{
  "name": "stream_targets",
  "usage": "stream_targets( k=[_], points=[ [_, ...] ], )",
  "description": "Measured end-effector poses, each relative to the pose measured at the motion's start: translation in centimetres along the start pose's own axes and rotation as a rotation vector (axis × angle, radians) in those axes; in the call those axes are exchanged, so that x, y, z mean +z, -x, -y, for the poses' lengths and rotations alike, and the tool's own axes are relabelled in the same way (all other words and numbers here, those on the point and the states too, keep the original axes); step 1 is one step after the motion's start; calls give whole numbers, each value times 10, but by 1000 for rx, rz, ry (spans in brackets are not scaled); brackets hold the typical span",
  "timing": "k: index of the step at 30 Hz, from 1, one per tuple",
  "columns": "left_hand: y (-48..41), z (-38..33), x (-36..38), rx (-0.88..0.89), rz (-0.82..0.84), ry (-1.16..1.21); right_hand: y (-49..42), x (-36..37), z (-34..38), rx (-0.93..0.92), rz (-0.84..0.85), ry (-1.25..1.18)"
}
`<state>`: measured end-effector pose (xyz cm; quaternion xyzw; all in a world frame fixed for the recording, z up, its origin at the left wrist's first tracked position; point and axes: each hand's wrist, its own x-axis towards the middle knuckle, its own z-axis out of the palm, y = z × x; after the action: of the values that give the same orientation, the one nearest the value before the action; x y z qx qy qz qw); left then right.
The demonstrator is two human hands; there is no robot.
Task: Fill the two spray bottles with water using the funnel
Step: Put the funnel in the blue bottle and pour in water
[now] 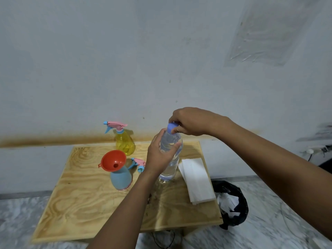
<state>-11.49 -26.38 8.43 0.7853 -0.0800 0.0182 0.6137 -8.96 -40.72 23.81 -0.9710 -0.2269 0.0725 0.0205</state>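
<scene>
A plywood table (86,203) stands against a pale wall (125,60), and both forearms reach in over it from the near side. A clear water bottle (169,169) stands upright right of the table's middle, gripped by both hands.

The left hand (159,157) wraps the bottle's upper body. Its thumb (177,145) lies across the near side and the other fingers curl round the far side, mostly out of sight behind the plastic. The right hand (192,121) comes down from above, fingers bunched together and pinching the purple cap (171,127) between thumb and fingertips. Only the cap's near face shows. I cannot tell whether it is screwed tight or loose.

A stack of white paper sheets (196,178) lies just right of the bottle, running to the table's right edge. A black bag (233,203) holding crumpled paper sits on the floor beyond that edge.

The blue spray bottle (120,177) stands left of the left wrist, apart from both hands. The orange funnel (111,160) sits in its neck, its bowl tipped toward the camera. The bottle's walls are opaque, so any contents are hidden. The yellow spray bottle (124,143) stands behind it at the far edge, with a pink and blue trigger on top. Its fill level is hard to read. A loose pink and blue spray head (138,163) lies on the table between the blue bottle and the left hand.
</scene>
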Motion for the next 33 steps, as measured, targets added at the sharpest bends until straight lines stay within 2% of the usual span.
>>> stream_targets(
  k=[6, 12, 21, 24, 28, 33],
  points=[
    [0, 0, 0, 0, 10, -9, 1, -4, -3, -38, 31, 23],
    [-2, -1, 0, 27, 27, -33, 1, 11, -1, 146, -53, -78],
    [-1, -2, -1, 19, 15, -22, 5, -13, -3, -112, 91, 68],
    [0, -4, 0, 28, 10, -30, 4, -11, -6, -31, 97, 20],
    [0, -3, -2, 21, 18, -27, -2, 3, -4, 67, 25, -66],
    [1, -5, -2, 10, 16, -9, -2, 3, -7, -23, 19, -67]
  ],
)
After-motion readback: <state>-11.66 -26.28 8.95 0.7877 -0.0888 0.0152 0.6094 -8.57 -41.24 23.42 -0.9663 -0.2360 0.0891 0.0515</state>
